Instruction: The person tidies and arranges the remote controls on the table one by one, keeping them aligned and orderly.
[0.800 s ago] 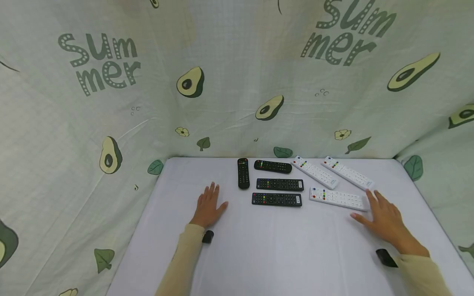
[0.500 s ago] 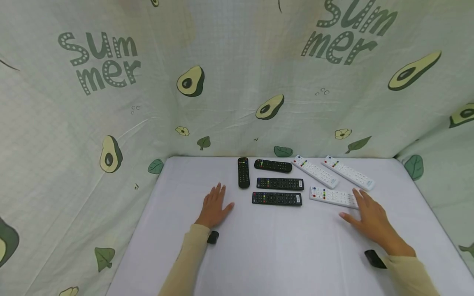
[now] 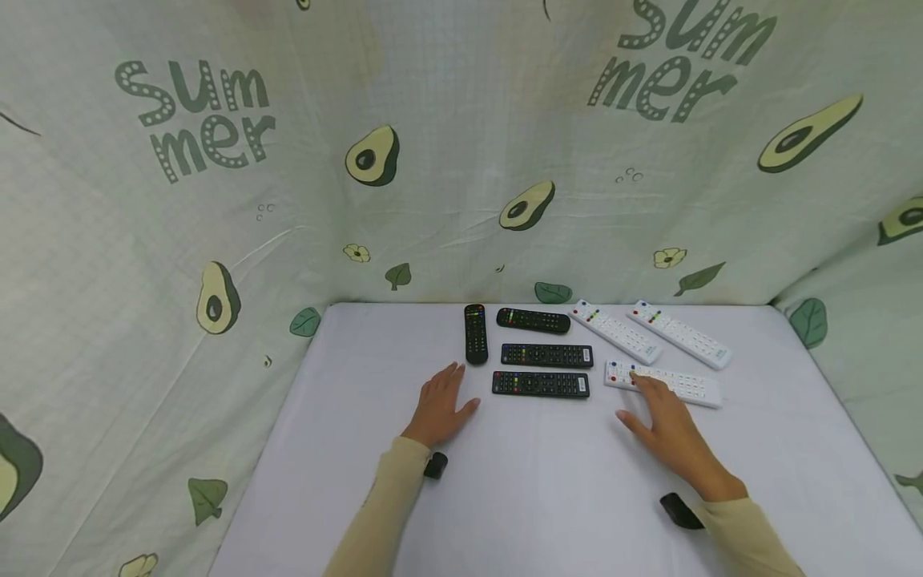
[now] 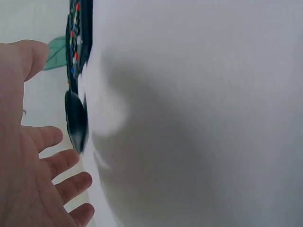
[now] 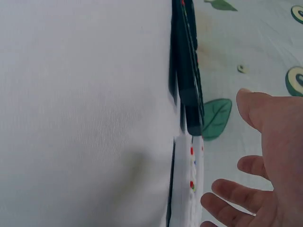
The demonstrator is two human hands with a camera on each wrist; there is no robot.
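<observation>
Okay, neither hand is gripping anything. My right hand [image 3: 674, 433] is hovering, fingers loosely extended, over the front white remote [image 3: 688, 386]; I'm not able to tell whether the fingertips are touching it. If I'm coming down off-centre, I'm probably pressing coloured buttons or skidding it across the white table [image 3: 548, 497], maybe into the left rear white remote [image 3: 616, 332], whose near end is sitting just beside it. My thumb is pointing toward the front black remote [image 3: 541, 384], and the gap between that and the white one is looking narrow, so a sloppy pinch is risking catching both. My left hand [image 3: 438, 410] is hovering empty, fingers extended, just off the near end of the lengthwise black remote [image 3: 476, 334]; contact isn't showing clearly. Pushing forward there is likely driving it toward the back edge, where the printed cloth [image 3: 447, 96] is hanging. The rear black remote [image 3: 534, 320] is lying close to the left rear white remote, so one nudge is maybe shifting both. Lower risk: the right rear white remote [image 3: 680, 334] is sitting farther out.
</observation>
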